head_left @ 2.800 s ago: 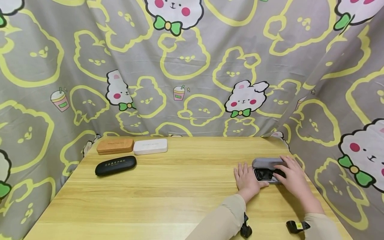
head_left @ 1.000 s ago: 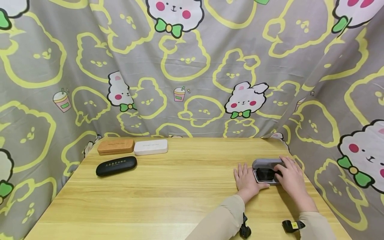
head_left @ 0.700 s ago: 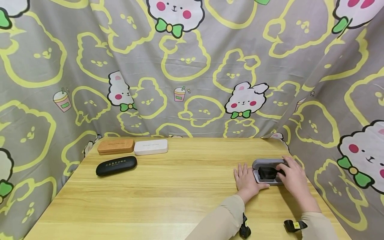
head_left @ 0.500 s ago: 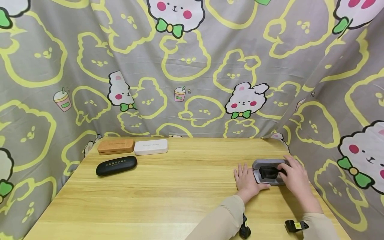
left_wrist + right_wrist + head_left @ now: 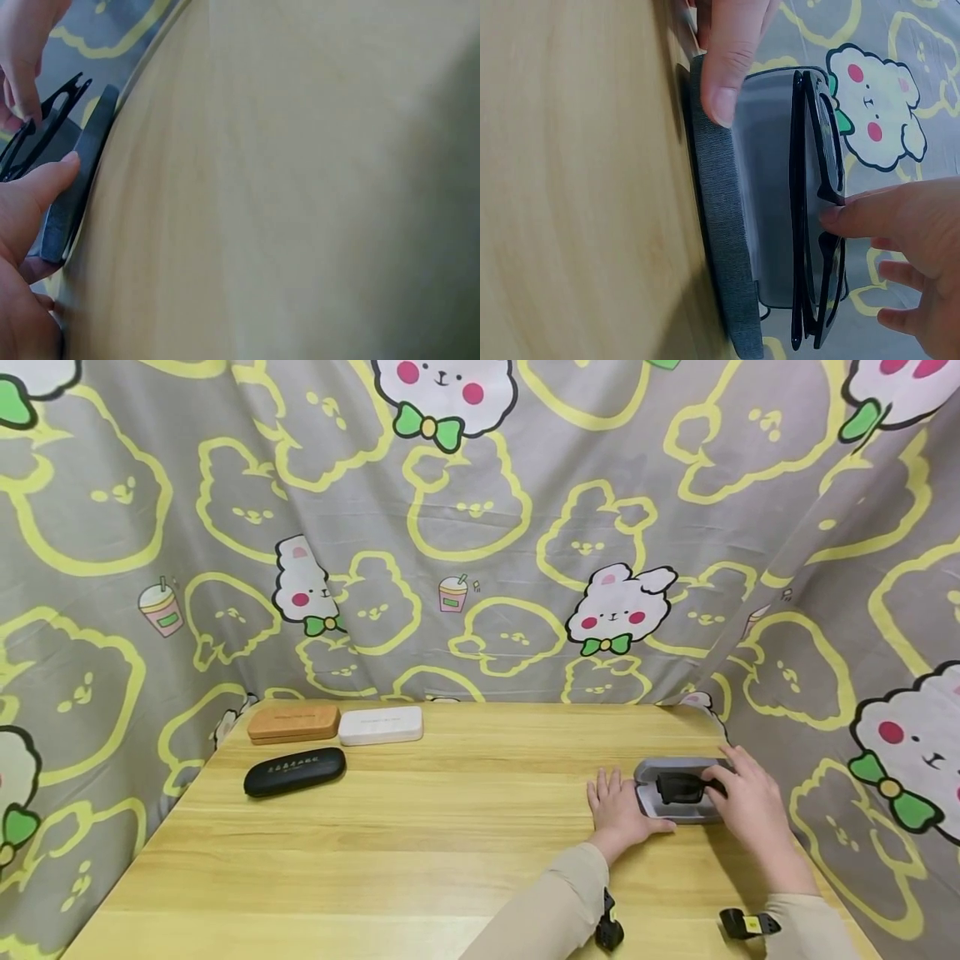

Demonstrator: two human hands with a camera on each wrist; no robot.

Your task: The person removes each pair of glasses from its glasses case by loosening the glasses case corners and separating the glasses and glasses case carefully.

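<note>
In the head view, my left hand grips the left end of an open grey glasses case at the table's right side, its thumb over the front rim. My right hand pinches black sunglasses and holds them over the case. The right wrist view shows thumb and finger at the bridge of the sunglasses. Their temples are folded, and they stand tilted above the grey lining. The left thumb presses on the case's fabric-covered front wall. My right hand hides the case's right end in the head view.
At the back left of the wooden table lie a brown glasses case, a white one and a closed black one. A patterned curtain hangs along the table's back and sides.
The sunglasses lay in the case earlier; my right hand has raised them and shifted slightly right. My left hand stays at the case's left end.
</note>
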